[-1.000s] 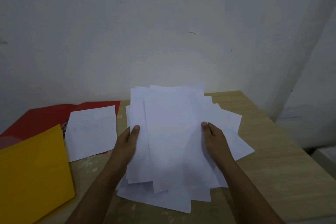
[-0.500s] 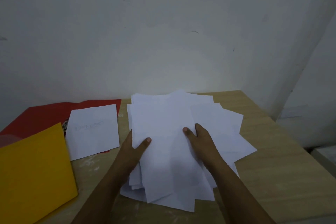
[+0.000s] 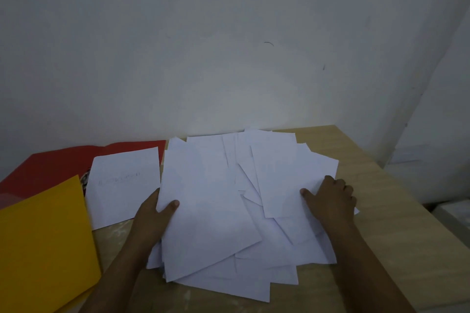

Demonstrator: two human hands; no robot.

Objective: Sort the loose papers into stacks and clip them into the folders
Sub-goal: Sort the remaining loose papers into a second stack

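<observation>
We judge the job to be near its start. Most of the loose papers (image 3: 223, 211) lie in one fanned, untidy heap at the centre and lower centre of the frame, sheets crossing at many angles and none squared into a stack. Our left hand (image 3: 155, 218) grips the left edge of the large top sheet, thumb on top and the other fingers hidden beneath. Our right hand (image 3: 330, 198) rests on the right side of the heap with the thumb spread out on a sheet and the fingers curled over its edge; whether it truly pinches that sheet we cannot tell.

One single sheet (image 3: 122, 185) with faint writing lies apart at left of centre, partly over the open red folder (image 3: 58, 168) in the upper left of the worktop area. A yellow folder (image 3: 43, 241) lies closed at the lower left, overlapping the red one. Something dark, perhaps a clip, shows just between them, too small to name. So nothing is clipped yet: sorting, squaring and filing all remain.

The worktop (image 3: 381, 231) is pale wood with light scuffs, its right edge running diagonally toward the lower right. Behind it a plain, dim, off-white wall (image 3: 229, 46) fills the upper frame.
</observation>
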